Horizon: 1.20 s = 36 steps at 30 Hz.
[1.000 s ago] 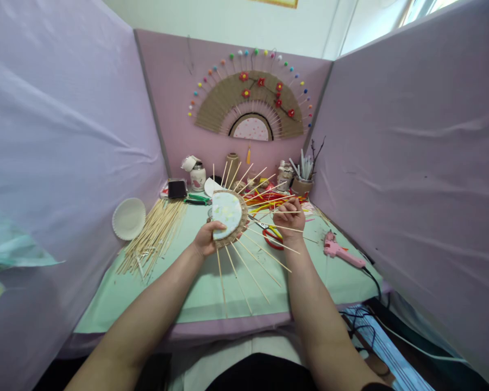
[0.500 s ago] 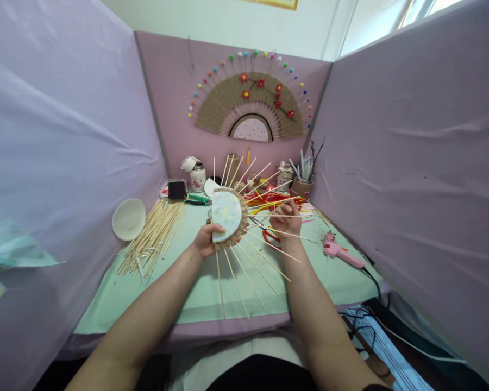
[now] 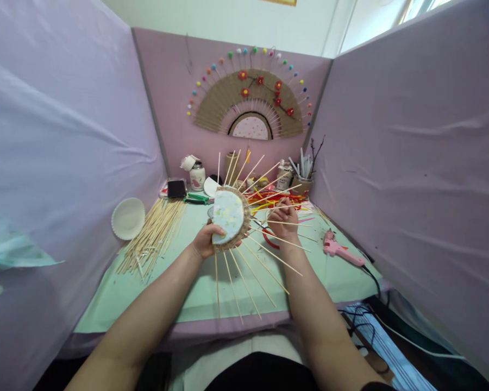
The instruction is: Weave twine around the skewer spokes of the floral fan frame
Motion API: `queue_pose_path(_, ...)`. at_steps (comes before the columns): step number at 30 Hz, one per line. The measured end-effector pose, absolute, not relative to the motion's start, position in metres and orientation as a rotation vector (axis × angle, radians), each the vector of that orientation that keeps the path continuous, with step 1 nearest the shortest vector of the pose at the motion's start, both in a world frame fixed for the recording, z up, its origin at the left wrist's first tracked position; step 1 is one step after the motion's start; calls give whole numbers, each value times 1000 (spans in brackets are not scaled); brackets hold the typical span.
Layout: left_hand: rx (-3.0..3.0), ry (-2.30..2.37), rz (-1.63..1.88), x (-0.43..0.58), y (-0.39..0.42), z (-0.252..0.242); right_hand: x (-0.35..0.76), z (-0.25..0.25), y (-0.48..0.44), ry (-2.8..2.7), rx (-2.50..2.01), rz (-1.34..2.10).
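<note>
A half-round fan piece (image 3: 229,214) with a pale blue floral face and a brown twine edge is held up over the table. Thin wooden sticks (image 3: 264,265) radiate from its curved edge. My left hand (image 3: 207,239) grips its flat side near the bottom, thumb on the floral face and fingers behind. My right hand (image 3: 284,219) is raised among the sticks on the right, its fingers curled and pinched together. Whatever lies between those fingertips is too small to make out. Red-handled scissors (image 3: 270,239) lie behind the sticks, partly hidden.
Loose wooden sticks (image 3: 157,236) lie left, near a white bowl (image 3: 128,219) and green pliers (image 3: 198,199). A pink glue gun (image 3: 342,250) with a cord rests right. Red and yellow strips (image 3: 264,198) lie at the back. A finished fan (image 3: 212,111) hangs on the back panel.
The fan piece has turned slightly, and its right-hand sticks now point lower. My right hand has shifted a little left, its fingers drawn closer together. My left hand keeps its grip.
</note>
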<state>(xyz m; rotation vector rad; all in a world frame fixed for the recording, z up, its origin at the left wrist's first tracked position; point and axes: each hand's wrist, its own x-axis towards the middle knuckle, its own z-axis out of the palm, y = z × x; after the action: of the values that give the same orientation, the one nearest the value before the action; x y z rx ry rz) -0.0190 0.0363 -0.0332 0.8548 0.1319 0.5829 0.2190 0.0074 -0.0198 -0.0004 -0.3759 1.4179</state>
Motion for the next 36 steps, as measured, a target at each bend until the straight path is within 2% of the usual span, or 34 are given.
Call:
queue_pose_path(9, 867, 152, 560, -18, 33, -30, 218, -16, 9, -211, -53, 1435)
queue_pose_path(36, 866, 137, 520, -21, 33, -29, 203, -23, 18, -406, -170, 1456)
